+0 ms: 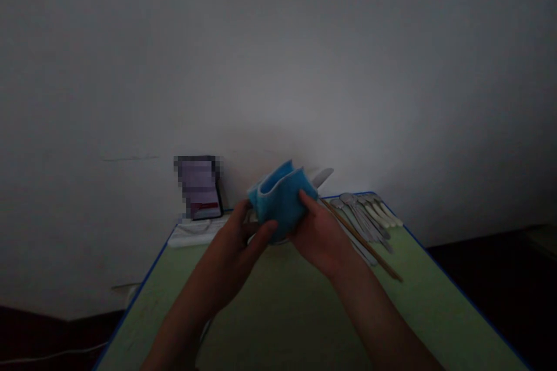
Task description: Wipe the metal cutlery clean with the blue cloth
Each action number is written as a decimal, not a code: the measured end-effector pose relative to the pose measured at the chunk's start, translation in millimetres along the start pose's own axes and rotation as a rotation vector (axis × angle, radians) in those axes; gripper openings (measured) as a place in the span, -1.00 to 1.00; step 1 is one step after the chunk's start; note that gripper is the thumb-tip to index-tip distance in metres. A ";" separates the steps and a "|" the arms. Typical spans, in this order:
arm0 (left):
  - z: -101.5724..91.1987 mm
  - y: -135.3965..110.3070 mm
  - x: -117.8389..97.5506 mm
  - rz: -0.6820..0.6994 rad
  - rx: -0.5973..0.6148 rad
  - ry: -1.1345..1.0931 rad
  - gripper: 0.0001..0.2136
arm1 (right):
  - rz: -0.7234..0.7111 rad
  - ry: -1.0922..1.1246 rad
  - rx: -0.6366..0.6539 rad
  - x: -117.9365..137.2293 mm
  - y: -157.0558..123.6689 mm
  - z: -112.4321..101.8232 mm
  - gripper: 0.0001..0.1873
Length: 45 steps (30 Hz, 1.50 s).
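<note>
Both my hands meet over the far middle of a green table (287,307). My right hand (319,235) grips a folded blue cloth (282,194), thumb on top. A pale utensil (322,176) sticks out of the cloth to the upper right, its other end hidden inside the fold. My left hand (241,237) is closed under the cloth's left side, fingers curled against it and something pale beneath.
Several metal spoons (365,214) and a long wooden stick (363,240) lie at the table's far right. A phone-like screen (199,185) leans on the wall at the far left, behind a white flat object (191,235). The table has a blue edge; the room is dim.
</note>
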<state>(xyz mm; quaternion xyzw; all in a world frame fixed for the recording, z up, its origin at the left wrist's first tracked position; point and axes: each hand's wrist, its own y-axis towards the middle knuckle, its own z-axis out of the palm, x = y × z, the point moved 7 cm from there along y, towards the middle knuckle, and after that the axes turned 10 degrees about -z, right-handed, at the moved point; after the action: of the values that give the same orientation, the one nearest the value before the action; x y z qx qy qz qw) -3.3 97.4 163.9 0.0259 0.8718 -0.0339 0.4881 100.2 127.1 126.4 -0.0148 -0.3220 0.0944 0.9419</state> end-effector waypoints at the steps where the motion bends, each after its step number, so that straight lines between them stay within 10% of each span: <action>1: 2.3 -0.4 -1.1 0.016 0.025 0.004 -0.71 | -0.024 0.029 -0.007 1.5 0.9 0.4 -0.65; 13: 17.1 -14.5 4.8 0.058 0.345 0.318 -0.77 | -0.209 0.122 -0.232 20.0 4.0 -17.3 -0.67; 22: 0.4 -36.9 1.2 0.071 0.363 0.509 -0.72 | -0.405 0.082 -0.308 51.7 8.1 -37.7 -0.71; 33: 9.0 -22.7 -12.7 0.111 0.181 0.534 -0.71 | -0.226 -0.046 -0.263 -12.5 -4.4 -16.8 -0.58; 45: 5.8 -38.4 -2.8 0.058 0.390 0.503 -0.72 | -0.393 0.123 -0.293 47.3 5.8 -32.7 -0.67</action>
<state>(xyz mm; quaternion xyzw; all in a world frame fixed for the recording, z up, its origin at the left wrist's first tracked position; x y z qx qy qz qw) 0.1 58.6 164.6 0.1513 0.9410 -0.1790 0.2440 155.8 142.8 128.6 -0.0940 -0.2711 -0.1392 0.9478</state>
